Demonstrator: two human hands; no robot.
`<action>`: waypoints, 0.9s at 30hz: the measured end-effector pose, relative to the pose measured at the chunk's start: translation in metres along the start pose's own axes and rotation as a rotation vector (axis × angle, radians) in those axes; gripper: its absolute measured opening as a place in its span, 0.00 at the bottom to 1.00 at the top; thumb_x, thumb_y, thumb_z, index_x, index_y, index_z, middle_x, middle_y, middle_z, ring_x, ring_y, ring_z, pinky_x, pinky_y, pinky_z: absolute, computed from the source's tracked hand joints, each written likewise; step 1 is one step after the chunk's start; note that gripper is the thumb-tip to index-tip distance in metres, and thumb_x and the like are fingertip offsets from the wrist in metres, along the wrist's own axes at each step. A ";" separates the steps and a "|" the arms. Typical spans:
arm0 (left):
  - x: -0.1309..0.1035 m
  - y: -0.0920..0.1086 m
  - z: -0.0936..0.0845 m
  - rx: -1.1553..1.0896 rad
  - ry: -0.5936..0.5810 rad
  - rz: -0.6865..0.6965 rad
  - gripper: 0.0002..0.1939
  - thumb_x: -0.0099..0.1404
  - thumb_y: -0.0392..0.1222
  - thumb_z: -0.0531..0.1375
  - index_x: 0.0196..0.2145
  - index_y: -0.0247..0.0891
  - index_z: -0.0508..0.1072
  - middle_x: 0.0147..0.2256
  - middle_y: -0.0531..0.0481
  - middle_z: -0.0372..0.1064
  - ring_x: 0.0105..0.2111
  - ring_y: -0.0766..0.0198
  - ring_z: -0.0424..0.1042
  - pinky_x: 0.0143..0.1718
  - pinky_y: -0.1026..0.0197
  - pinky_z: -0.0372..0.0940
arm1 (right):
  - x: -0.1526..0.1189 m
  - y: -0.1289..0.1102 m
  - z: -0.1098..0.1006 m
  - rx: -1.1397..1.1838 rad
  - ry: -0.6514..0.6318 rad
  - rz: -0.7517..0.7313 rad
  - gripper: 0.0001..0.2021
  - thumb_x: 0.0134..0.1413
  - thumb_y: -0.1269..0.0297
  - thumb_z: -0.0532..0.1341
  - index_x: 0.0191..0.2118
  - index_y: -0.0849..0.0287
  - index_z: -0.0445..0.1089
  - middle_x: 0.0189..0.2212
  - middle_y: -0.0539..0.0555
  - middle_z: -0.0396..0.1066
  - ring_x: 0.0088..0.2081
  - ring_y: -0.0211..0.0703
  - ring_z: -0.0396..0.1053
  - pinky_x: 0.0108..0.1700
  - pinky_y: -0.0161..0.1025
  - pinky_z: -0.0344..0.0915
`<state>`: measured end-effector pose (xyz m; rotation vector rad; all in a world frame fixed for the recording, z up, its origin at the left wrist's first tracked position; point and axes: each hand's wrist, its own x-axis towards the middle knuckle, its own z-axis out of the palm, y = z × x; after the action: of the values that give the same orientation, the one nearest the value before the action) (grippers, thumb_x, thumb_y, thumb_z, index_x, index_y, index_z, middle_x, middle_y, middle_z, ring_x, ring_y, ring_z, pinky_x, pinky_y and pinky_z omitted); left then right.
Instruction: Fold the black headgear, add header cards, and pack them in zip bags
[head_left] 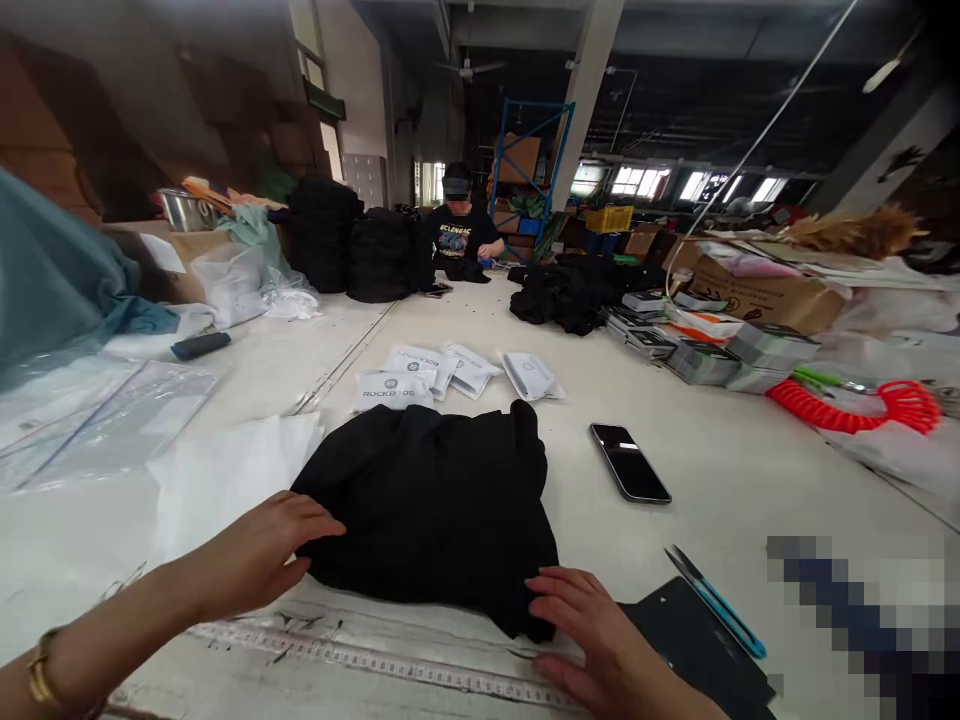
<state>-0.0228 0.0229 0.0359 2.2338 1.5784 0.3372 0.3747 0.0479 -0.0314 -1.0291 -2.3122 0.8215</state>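
Observation:
A black cloth garment [435, 500] lies spread on the white table in front of me, its exact kind not clear. My left hand [274, 545] rests its outstretched fingertips on the garment's left edge, with the thumb apart. At the lower right corner, my right hand [589, 630] touches the cloth with its fingers spread. Both hands are open. Just beyond the garment lie several white packets [394, 390] with printed lettering. A printed measuring tape [352, 655] runs along the table between me and the cloth.
To the right are a phone [630, 463] and blue-handled snips [716, 600] on a dark card [675, 625]. Clear plastic bags [112, 420] lie left. Stacked cards [705, 360] and a red coiled hose [862, 405] are farther right. A person [459, 225] sits across, near black cloth piles [382, 250].

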 end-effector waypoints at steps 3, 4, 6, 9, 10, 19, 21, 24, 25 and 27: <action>0.025 0.026 -0.009 -0.031 0.006 0.000 0.15 0.60 0.47 0.55 0.45 0.52 0.74 0.43 0.51 0.73 0.42 0.55 0.71 0.44 0.56 0.64 | 0.009 -0.007 -0.006 -0.063 0.008 -0.013 0.13 0.48 0.60 0.63 0.42 0.52 0.73 0.42 0.56 0.73 0.45 0.52 0.68 0.48 0.50 0.64; 0.041 0.036 -0.009 -0.017 0.031 0.026 0.16 0.62 0.50 0.54 0.46 0.51 0.73 0.44 0.51 0.72 0.43 0.55 0.70 0.45 0.56 0.63 | 0.018 -0.010 -0.011 -0.071 0.061 -0.008 0.12 0.50 0.60 0.62 0.41 0.52 0.72 0.40 0.56 0.73 0.43 0.51 0.68 0.46 0.48 0.64; 0.080 0.051 0.000 0.041 0.110 0.081 0.20 0.64 0.54 0.50 0.50 0.50 0.70 0.49 0.50 0.69 0.49 0.54 0.66 0.52 0.52 0.58 | 0.043 -0.013 -0.021 -0.100 0.166 0.007 0.10 0.53 0.60 0.59 0.40 0.53 0.72 0.38 0.55 0.73 0.41 0.49 0.69 0.44 0.47 0.64; 0.140 0.057 0.033 0.146 0.207 0.013 0.26 0.65 0.58 0.46 0.56 0.46 0.63 0.59 0.45 0.57 0.59 0.48 0.53 0.58 0.40 0.43 | 0.088 -0.002 -0.040 -0.157 0.299 0.128 0.10 0.56 0.58 0.54 0.39 0.54 0.71 0.36 0.53 0.73 0.38 0.45 0.69 0.43 0.42 0.64; 0.156 0.054 0.046 0.165 0.202 -0.030 0.28 0.65 0.60 0.45 0.58 0.46 0.61 0.61 0.43 0.52 0.61 0.46 0.48 0.57 0.36 0.39 | 0.103 0.007 -0.048 -0.174 0.340 0.189 0.12 0.57 0.57 0.53 0.38 0.55 0.70 0.35 0.53 0.73 0.37 0.44 0.69 0.42 0.41 0.64; 0.191 0.016 0.098 0.194 0.179 -0.120 0.31 0.63 0.64 0.45 0.59 0.50 0.58 0.63 0.45 0.45 0.63 0.45 0.40 0.58 0.35 0.33 | 0.219 0.125 -0.095 -0.309 0.490 0.539 0.22 0.52 0.59 0.55 0.50 0.66 0.63 0.48 0.63 0.66 0.49 0.53 0.65 0.48 0.45 0.61; 0.192 0.014 0.099 0.210 0.183 -0.117 0.30 0.63 0.63 0.45 0.59 0.52 0.56 0.63 0.47 0.45 0.63 0.45 0.40 0.58 0.36 0.35 | 0.244 0.141 -0.086 -0.339 0.466 0.543 0.27 0.50 0.58 0.58 0.54 0.67 0.59 0.55 0.66 0.59 0.56 0.56 0.57 0.52 0.47 0.57; 0.194 0.013 0.101 0.234 0.188 -0.114 0.29 0.64 0.62 0.45 0.60 0.54 0.53 0.64 0.49 0.44 0.63 0.46 0.41 0.58 0.36 0.36 | 0.273 0.160 -0.066 -0.356 0.403 0.541 0.34 0.44 0.59 0.64 0.59 0.61 0.56 0.63 0.63 0.45 0.62 0.60 0.43 0.58 0.53 0.48; 0.195 0.013 0.101 0.241 0.189 -0.114 0.29 0.64 0.62 0.45 0.60 0.55 0.53 0.64 0.49 0.44 0.63 0.46 0.41 0.58 0.36 0.37 | 0.278 0.166 -0.060 -0.351 0.385 0.546 0.34 0.44 0.61 0.64 0.59 0.58 0.56 0.64 0.62 0.42 0.63 0.62 0.39 0.59 0.56 0.45; 0.195 0.010 0.102 0.254 0.189 -0.110 0.29 0.64 0.62 0.45 0.60 0.55 0.52 0.64 0.49 0.43 0.63 0.46 0.41 0.58 0.35 0.38 | 0.283 0.179 -0.052 -0.319 0.363 0.554 0.29 0.48 0.65 0.62 0.58 0.55 0.57 0.64 0.61 0.42 0.64 0.62 0.35 0.59 0.59 0.43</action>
<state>0.0936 0.1863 -0.0556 2.3464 1.9306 0.3421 0.3239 0.3811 -0.0669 -1.8394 -1.8976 0.4006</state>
